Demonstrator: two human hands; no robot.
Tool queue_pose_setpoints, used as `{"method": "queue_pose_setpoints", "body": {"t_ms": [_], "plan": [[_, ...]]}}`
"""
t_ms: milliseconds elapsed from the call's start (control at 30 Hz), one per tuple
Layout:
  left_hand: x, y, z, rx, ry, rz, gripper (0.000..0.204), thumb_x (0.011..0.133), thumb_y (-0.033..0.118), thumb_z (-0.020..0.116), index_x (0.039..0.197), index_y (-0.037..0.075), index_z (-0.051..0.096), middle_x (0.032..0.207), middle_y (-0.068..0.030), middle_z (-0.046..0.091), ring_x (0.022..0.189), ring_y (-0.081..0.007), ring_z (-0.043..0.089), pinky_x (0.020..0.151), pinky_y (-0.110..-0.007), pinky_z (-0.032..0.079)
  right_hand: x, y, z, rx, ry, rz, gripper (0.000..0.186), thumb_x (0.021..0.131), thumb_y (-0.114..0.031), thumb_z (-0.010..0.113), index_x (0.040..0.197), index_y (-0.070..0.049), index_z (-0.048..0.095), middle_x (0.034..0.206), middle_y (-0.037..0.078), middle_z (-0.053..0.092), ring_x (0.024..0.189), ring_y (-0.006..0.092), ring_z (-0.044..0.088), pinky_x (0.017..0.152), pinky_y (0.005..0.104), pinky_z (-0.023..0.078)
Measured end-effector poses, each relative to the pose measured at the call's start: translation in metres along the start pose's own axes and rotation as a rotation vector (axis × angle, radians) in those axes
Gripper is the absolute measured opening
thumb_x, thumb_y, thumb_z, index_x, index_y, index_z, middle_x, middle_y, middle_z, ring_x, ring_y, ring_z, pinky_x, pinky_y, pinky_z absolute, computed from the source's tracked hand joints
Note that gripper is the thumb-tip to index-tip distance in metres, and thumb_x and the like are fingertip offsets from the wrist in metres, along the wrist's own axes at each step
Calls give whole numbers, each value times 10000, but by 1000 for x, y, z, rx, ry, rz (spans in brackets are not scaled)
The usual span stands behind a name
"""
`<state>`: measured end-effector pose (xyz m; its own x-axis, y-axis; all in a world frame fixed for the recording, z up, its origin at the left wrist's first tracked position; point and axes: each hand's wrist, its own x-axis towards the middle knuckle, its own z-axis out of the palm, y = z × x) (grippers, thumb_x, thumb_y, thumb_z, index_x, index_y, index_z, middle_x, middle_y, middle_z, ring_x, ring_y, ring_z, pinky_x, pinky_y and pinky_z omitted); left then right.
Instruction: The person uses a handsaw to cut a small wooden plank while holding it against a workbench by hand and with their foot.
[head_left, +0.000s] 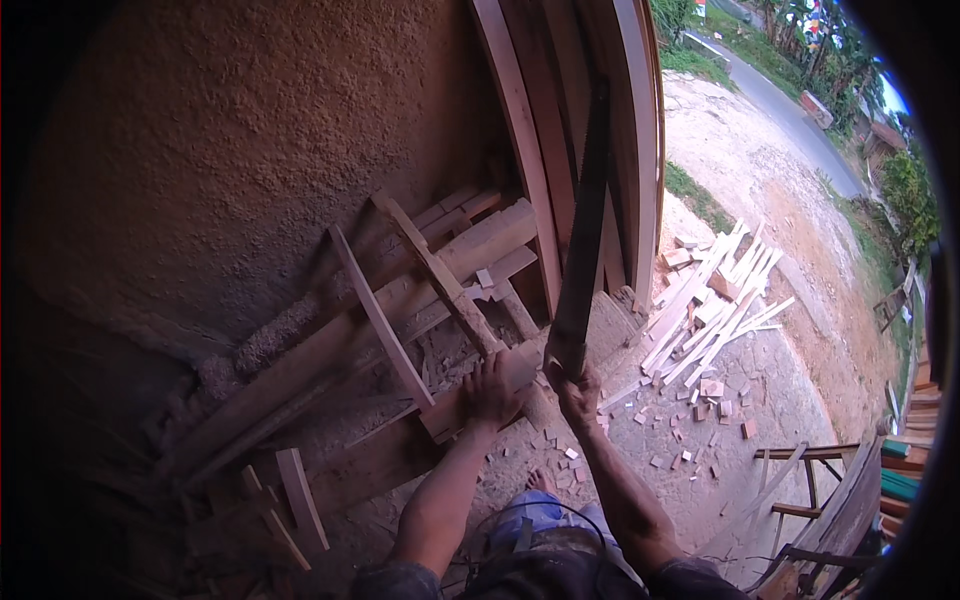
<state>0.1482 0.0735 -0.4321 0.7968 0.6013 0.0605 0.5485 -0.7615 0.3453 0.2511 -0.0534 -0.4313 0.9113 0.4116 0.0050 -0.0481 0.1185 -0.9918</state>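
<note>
My right hand [575, 395] is closed round the handle of a handsaw. The long dark saw blade [588, 230] points away from me and stands beside the right end of a short wooden board [526, 362]. Whether its teeth touch the wood I cannot tell. Across the board lies my left hand [489, 392], its fingers bent over the far edge and gripping it. The board rests on a rough wooden beam frame [350, 470]. A narrow batten [440, 275] leans down to a spot just beyond my left fingers.
Tall planks [530, 150] lean against the rough wall [270, 130]. A thin strip [380, 315] slants to the left of my hands. Offcuts and a pile of sticks [715, 300] cover the ground at right. A wooden trestle [800, 490] stands at lower right.
</note>
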Motion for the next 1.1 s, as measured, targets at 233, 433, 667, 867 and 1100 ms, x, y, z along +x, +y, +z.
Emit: {"method": "queue_pose_setpoints", "body": {"t_ms": [233,433,667,867,1100], "plan": [[-6,-8,3,101,183,54,811,740,511,706,1397,120,435,1377,-93,504,1165,-297,519,974,-499,367,-21,-31,-22,139,-51,103,135,892,-160,677,956,-58,615,746,-27,592,612,63,532,522,233,416],[-47,-1,14,-213,346,283,691,827,416,713,1367,82,440,1172,-120,614,995,-277,608,853,-438,475,-84,-48,-123,-112,-133,422,156,814,-69,633,960,-34,589,721,-4,556,543,86,505,466,250,391],[-98,11,44,-1952,49,-1030,607,853,606,642,1108,56,601,899,-85,653,798,-151,632,658,-247,524,-144,-79,-191,-252,-342,598,165,783,-149,672,899,-59,598,699,-23,537,553,78,477,478,257,359],[-65,-16,60,-2136,468,-880,631,846,541,683,1262,100,509,1039,-69,643,891,-175,603,780,-301,518,-159,-90,-213,-380,-393,645,219,801,-215,696,916,-63,588,679,-17,525,580,82,477,505,267,365],[-50,-18,-32,-1884,631,-573,583,880,500,670,1292,137,475,1083,-45,617,920,-164,578,789,-310,480,-140,-123,-202,-1174,-389,225,447,847,-296,682,1238,-108,577,819,163,676,726,338,657,631,433,487]]}}
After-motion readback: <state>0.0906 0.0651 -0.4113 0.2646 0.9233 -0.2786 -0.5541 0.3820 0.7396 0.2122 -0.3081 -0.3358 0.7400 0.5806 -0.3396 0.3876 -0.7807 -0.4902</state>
